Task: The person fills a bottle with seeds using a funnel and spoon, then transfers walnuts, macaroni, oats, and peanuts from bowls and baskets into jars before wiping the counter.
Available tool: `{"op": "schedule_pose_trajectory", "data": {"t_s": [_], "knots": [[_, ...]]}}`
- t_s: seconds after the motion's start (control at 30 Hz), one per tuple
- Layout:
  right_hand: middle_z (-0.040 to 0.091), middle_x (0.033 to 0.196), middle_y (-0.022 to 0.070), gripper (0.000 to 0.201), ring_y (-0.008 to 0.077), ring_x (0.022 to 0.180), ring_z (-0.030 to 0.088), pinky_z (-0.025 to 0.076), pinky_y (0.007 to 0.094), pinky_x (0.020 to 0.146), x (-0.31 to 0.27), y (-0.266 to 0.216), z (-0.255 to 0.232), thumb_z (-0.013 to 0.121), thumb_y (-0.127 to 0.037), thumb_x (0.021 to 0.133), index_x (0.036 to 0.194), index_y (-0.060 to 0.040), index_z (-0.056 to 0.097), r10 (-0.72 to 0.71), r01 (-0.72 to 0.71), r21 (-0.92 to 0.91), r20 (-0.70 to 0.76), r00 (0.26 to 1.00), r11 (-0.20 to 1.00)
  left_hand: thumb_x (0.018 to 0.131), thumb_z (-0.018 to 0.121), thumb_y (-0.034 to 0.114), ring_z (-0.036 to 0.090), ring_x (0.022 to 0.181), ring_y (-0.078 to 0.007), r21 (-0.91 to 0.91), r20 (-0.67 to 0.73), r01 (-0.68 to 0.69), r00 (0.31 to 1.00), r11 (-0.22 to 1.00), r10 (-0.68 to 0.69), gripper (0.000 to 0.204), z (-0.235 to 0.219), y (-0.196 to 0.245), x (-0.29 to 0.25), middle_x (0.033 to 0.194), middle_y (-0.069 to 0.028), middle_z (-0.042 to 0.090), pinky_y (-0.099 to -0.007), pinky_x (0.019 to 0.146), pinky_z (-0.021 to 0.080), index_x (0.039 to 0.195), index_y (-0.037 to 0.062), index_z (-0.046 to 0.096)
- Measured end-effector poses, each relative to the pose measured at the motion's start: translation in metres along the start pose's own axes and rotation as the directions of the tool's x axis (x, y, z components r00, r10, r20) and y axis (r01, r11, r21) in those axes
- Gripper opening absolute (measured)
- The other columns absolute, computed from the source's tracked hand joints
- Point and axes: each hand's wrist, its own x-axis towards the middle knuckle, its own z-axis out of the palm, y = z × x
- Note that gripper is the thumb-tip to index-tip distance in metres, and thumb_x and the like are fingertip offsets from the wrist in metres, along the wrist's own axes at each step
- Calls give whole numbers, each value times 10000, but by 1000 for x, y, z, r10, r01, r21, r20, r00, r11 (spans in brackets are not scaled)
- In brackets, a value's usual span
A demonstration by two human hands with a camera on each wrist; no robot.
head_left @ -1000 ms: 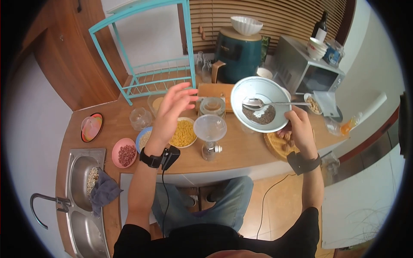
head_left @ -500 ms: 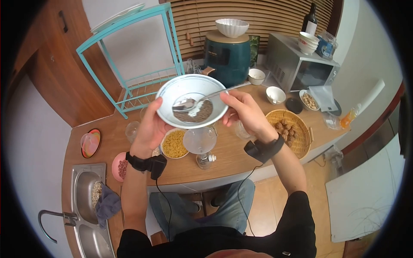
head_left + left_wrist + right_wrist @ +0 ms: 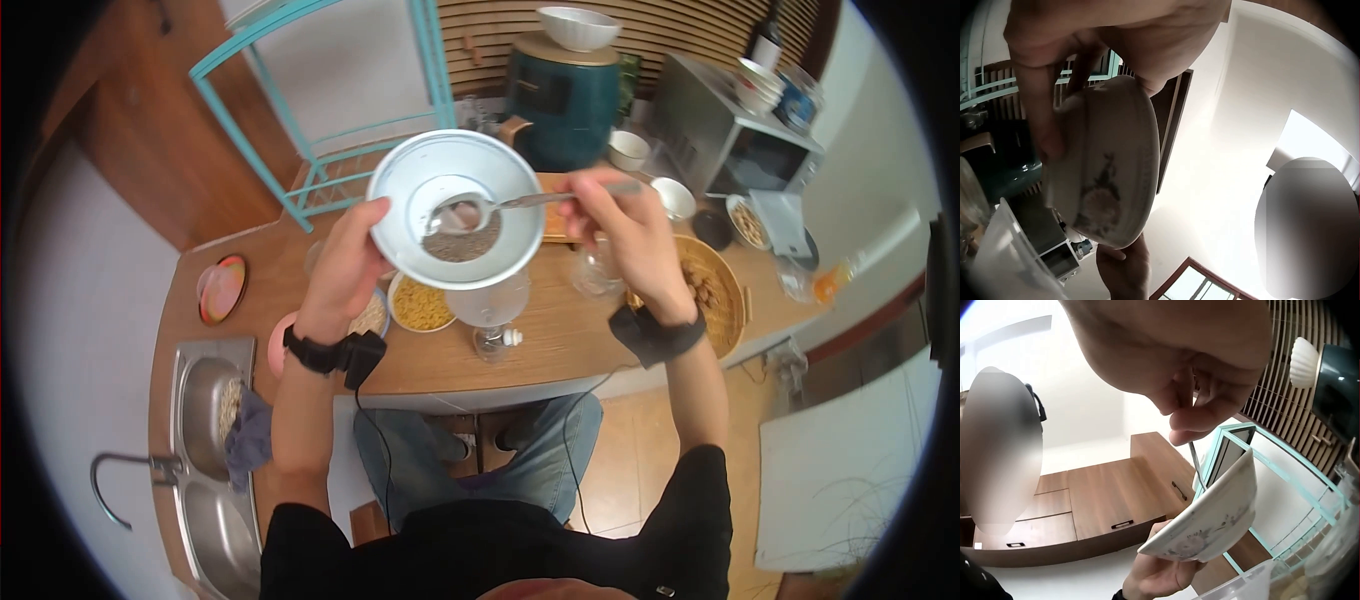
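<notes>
Head view, table (image 3: 560, 335): wood, below the funnel.
Bowl (image 3: 405, 185): held up, just past the funnel and partly hiding it. It looks best held low and level, so the food stays in.
Left hand (image 3: 345, 262): left of the funnel, gripping the bowl with the thumb at the rim. A firm, calm grip should stop wobbles.
Right hand (image 3: 632, 238): right of the funnel, pinching the spoon by its handle. Small, slow moves should spill less.
Funnel (image 3: 487, 303): clear, with its wide mouth up. A bump might tip it.
Bottle (image 3: 491, 343): glass, under the funnel.
Spoon (image 3: 540, 198): past the funnel, its scoop in the bowl. Small scoops should be easier.
Dark bits (image 3: 465, 245): in the bowl, past the funnel; light and easy to spill, I think.
</notes>
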Motion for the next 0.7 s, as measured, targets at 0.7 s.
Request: {"op": "schedule_pose_trajectory", "data": {"t_s": [0.7], "knots": [[667, 965, 127, 167, 169, 824, 662, 524, 242, 622, -56, 3, 7, 572, -21, 945, 1048, 49, 683, -295, 301, -200, 60, 953, 932, 942, 604, 228, 655, 889, -100, 250, 6, -131, 991, 959, 134, 458, -1, 14, -17, 1065, -75, 664, -247, 734, 558, 1324, -17, 542]]}}
